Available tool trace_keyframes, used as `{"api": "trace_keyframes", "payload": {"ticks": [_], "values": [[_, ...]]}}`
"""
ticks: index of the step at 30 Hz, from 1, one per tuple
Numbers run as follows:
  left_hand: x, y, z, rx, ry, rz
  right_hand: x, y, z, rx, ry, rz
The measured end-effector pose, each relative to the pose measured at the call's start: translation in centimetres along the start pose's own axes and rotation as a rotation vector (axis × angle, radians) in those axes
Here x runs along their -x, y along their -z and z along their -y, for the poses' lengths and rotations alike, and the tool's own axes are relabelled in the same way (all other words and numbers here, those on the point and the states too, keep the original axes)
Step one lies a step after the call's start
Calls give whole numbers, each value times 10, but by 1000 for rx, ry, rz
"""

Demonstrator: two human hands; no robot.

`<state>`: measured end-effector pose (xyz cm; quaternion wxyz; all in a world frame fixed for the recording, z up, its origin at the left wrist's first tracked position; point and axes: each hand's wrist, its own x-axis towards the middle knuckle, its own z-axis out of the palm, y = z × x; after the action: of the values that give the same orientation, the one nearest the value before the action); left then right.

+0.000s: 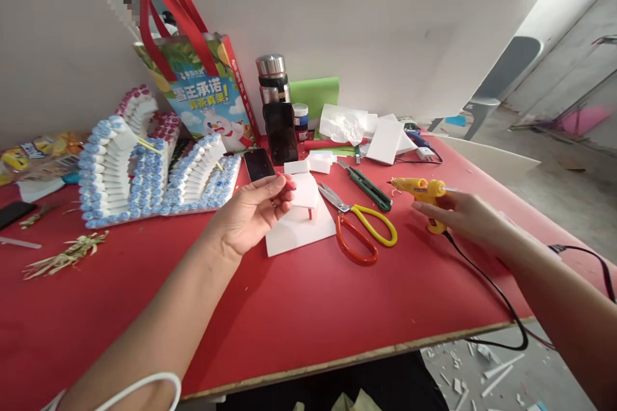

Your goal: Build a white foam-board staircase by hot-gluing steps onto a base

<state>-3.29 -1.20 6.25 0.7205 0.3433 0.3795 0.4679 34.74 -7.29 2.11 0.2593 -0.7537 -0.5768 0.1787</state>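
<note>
My left hand (253, 215) is closed in a pinch, with a small red piece (289, 183) at its fingertips, partly hidden by them. Just behind those fingers is a little white foam-like model (305, 192) with a short red leg, above a flat white sheet (284, 241). Over on the right, my right hand (465, 215) is wrapped around a yellow hot glue gun (409, 186), whose nozzle points left. Scissors (361, 225) with one red and one yellow handle lie between my hands, beside a green utility knife (369, 187).
White-and-blue curved models (108, 167) stand at the left, near a bundle of dried stalks (67, 255). A gift bag (202, 96), a steel flask (272, 77) and an upright phone (281, 135) line the back. The glue gun's black cord (486, 286) hangs over the table edge.
</note>
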Motion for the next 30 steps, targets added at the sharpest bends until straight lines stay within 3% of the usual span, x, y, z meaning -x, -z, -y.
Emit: {"api": "trace_keyframes", "payload": {"ticks": [3, 5, 10, 12, 15, 18, 20, 25, 30], "values": [[-6, -5, -5, 138, 59, 51, -6, -17, 4, -63, -44, 43], [-6, -2, 0, 227, 85, 74, -5, -23, 6, -148, -86, -28], [-2, 10, 20, 187, 73, 97, 5, -15, 21, -466, -167, -17], [-1, 10, 23, 49, -46, 119, 9, -8, 42, -642, -103, -3], [0, 7, 24, -322, -375, 75, 10, -2, 86, -838, 120, 107], [2, 6, 24, -718, -739, -41, 7, -12, 124, -900, 389, 271], [2, 8, 25, -874, -893, -83, 6, -27, 134, -926, 483, 344], [-3, 15, 30, -1072, -1035, -118, 10, -60, 123, -949, 455, 439], [-6, 16, 36, -1161, -994, -124, 13, -64, 114, -880, 380, 504]]}}
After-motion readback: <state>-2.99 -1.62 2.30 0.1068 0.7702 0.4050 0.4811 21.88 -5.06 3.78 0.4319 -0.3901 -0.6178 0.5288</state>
